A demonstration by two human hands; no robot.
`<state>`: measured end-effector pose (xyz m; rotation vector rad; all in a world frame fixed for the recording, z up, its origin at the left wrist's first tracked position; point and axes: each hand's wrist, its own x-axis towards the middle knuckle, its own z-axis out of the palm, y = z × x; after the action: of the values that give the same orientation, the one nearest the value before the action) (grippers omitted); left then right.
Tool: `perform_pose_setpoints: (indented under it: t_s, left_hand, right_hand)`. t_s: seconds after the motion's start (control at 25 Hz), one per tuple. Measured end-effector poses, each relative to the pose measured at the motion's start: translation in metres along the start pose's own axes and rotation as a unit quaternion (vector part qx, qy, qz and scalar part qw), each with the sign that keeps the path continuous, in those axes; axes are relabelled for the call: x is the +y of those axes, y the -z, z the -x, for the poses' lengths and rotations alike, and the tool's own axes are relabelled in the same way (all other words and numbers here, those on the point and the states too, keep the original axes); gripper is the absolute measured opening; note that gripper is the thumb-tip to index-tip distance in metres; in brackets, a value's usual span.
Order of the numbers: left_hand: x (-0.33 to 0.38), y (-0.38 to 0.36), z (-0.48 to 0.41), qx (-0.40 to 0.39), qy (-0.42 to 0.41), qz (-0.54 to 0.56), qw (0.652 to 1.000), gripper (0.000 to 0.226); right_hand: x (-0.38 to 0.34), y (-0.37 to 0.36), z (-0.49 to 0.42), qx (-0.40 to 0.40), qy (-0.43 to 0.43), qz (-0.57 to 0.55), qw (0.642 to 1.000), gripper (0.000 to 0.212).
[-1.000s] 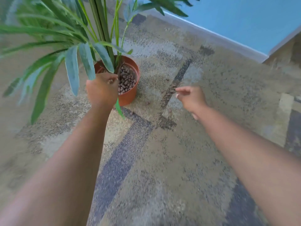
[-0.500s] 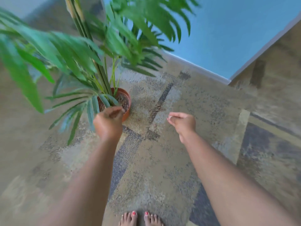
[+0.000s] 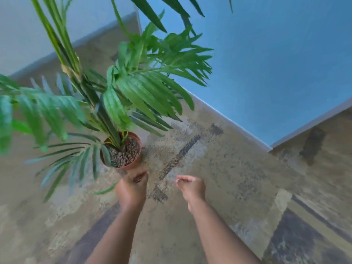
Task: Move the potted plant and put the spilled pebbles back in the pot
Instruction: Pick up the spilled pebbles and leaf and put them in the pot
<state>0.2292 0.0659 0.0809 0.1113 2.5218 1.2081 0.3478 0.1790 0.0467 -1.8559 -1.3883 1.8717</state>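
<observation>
— Where the pot point(image 3: 122, 152) stands on the carpet point(image 3: 228, 178), what's inside?
— Pebbles point(image 3: 123, 155), plant point(image 3: 122, 96). Left hand point(image 3: 131, 189) just beside pot, fingers curled, contents unclear. Right hand point(image 3: 191, 187) farther off, loosely curled, empty.

body: two bare forearms | no sleeves | left grip point(image 3: 131, 189) | right grip point(image 3: 192, 188)

Both arms reach forward, left hand point(image 3: 131, 189) and right hand point(image 3: 191, 187) loosely curled.
</observation>
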Motion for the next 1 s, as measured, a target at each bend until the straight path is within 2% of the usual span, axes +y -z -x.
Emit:
perform_pose_setpoints:
  t_s: [0.16,0.32,0.4,0.48,0.56,0.72,0.88,1.0]
  left_hand:
    - [-0.024,-0.051,-0.004,0.03,0.051,0.017,0.998,0.007]
    - [-0.076,-0.098,-0.039,0.053,0.048,0.051,0.996,0.011]
    - [-0.109,-0.117,-0.058,0.075,0.044,0.062,0.994,0.012]
    - [-0.147,-0.131,-0.079,0.095,0.056,0.063,0.992,0.011]
    - [-0.194,-0.141,-0.098,0.096,0.063,0.042,0.993,0.011]
    - [-0.272,-0.142,-0.127,0.122,0.042,-0.046,0.991,0.023]
    - [-0.283,-0.132,-0.153,0.185,0.036,-0.112,0.976,0.05]
    - [-0.282,-0.115,-0.159,0.132,0.06,-0.181,0.973,0.063]
  right_hand:
    - [0.023,0.017,-0.057,-0.001,0.002,0.045,0.999,0.019]
    - [0.07,-0.013,-0.116,0.013,0.033,0.103,0.994,0.021]
    - [0.093,-0.037,-0.149,0.011,0.082,0.196,0.977,0.016]
    - [0.114,-0.065,-0.177,-0.017,0.136,0.301,0.944,0.016]
    - [0.138,-0.088,-0.203,-0.033,0.18,0.359,0.915,0.019]
    - [0.166,-0.109,-0.231,-0.028,0.257,0.378,0.889,0.015]
    - [0.171,-0.109,-0.235,-0.022,0.301,0.407,0.862,0.007]
    - [0.167,-0.115,-0.219,-0.053,0.279,0.357,0.89,0.012]
